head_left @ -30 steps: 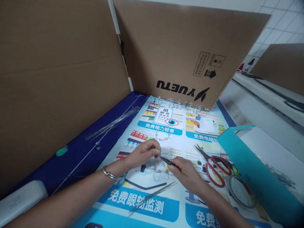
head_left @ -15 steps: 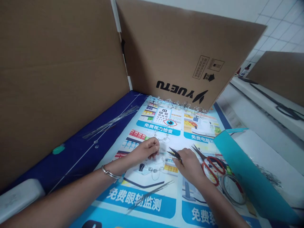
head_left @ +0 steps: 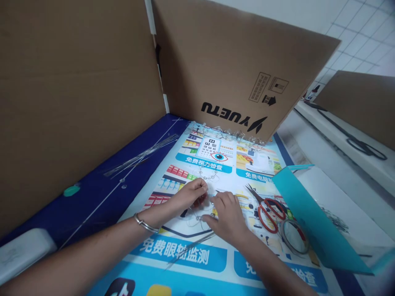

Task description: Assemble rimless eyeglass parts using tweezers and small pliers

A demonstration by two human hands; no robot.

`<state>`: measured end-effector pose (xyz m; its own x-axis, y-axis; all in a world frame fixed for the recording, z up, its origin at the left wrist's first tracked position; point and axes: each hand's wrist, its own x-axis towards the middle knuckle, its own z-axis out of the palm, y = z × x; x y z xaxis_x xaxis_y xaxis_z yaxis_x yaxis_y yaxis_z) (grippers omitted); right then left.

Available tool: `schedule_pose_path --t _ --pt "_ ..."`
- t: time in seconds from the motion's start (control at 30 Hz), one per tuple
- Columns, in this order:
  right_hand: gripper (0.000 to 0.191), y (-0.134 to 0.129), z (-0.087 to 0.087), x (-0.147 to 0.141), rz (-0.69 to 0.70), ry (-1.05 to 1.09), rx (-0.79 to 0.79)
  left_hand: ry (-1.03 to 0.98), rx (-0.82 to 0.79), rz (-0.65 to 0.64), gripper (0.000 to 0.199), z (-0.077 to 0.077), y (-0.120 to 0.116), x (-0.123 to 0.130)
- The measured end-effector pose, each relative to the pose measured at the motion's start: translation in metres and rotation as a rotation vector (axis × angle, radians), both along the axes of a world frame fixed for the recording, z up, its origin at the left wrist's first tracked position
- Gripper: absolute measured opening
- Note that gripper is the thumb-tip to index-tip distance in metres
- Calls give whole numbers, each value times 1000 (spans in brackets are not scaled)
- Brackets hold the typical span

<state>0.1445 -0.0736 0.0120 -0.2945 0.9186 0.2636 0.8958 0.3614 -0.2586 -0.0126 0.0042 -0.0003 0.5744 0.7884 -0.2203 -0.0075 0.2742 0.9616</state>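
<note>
My left hand (head_left: 195,193), with a silver bangle on its wrist, is closed in a pinch at the middle of the printed mat; what it pinches is too fine to make out. Close on its right is my right hand (head_left: 226,213), thumb and forefinger apart beside a loop of clear beads on thin wire (head_left: 199,218). The small black-bladed tool is mostly hidden by my right hand, only a dark tip showing above it. More beads on wire (head_left: 211,176) lie just beyond my hands.
Red-handled scissors (head_left: 271,213) and a wire coil (head_left: 294,236) lie at the right, beside a teal-sided box (head_left: 321,222). Loose wires (head_left: 145,154) rest at the left and others (head_left: 188,250) in front. Beaded pieces (head_left: 228,133) line the cardboard wall (head_left: 234,61).
My right hand has moved left, closer to my left hand, and turned so that the black tool is mostly out of sight. The view has shifted slightly.
</note>
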Motion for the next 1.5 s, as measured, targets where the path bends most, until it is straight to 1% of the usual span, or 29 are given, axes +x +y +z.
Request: schedule_pose_path --t 0.1,0.13,0.23,0.33,0.37,0.43,0.5,0.53,0.57,0.6,0.7,0.73,0.77,0.83,0.9,1.03,1.1,1.2,1.27,1.37,1.43,1.5 --pt "16 4 -11 3 -27 52 24 -23 -58 -44 23 1 -1 0" --pt "14 5 -13 5 -42 74 34 -26 -67 -60 23 1 -1 0" --pt "12 6 -17 8 -50 111 37 -18 -78 -94 25 -1 0 -1" --pt "18 6 -16 6 -35 101 14 -12 -68 -90 26 -4 0 -1" --pt "18 6 -16 5 -47 102 3 -10 -64 -94 26 -4 0 -1" --pt "15 6 -16 5 -104 124 -21 3 -55 -126 27 -6 0 -2" --pt "17 8 -18 8 -187 157 -52 39 -14 -177 28 -8 1 -3" --pt "17 9 -20 10 -231 169 -70 77 47 -195 28 -8 2 -3" --pt "17 10 -21 12 -267 176 -87 132 146 -196 28 -8 3 -4" --pt "18 11 -22 13 -293 176 -100 204 277 -177 26 -8 5 -4" --pt "27 13 -25 15 -314 150 -93 448 728 -54 20 -8 10 -7" --pt "28 13 -26 14 -312 145 -80 508 841 -27 19 -9 12 -8" --pt "29 13 -26 14 -309 146 -69 552 924 -13 19 -9 14 -10" --pt "28 13 -25 14 -295 169 -58 594 1014 -19 21 -11 17 -12" --pt "26 11 -24 16 -268 218 -67 588 1027 -29 20 -12 19 -15" --pt "23 8 -20 27 -212 313 -53 493 943 7 16 -7 24 -18" --pt "25 7 -18 32 -166 299 -8 450 902 43 17 -1 27 -18" --pt "27 7 -16 36 -116 190 48 429 867 81 16 13 26 -16" --pt "27 8 -17 38 -116 115 64 433 869 64 16 21 19 -14" --pt "26 13 -18 43 -148 43 81 458 915 -27 16 31 2 -13" --pt "25 16 -19 50 -186 24 98 491 957 -88 17 35 -9 -16" --pt "25 17 -19 56 -213 46 129 532 977 -108 21 36 -19 -19"
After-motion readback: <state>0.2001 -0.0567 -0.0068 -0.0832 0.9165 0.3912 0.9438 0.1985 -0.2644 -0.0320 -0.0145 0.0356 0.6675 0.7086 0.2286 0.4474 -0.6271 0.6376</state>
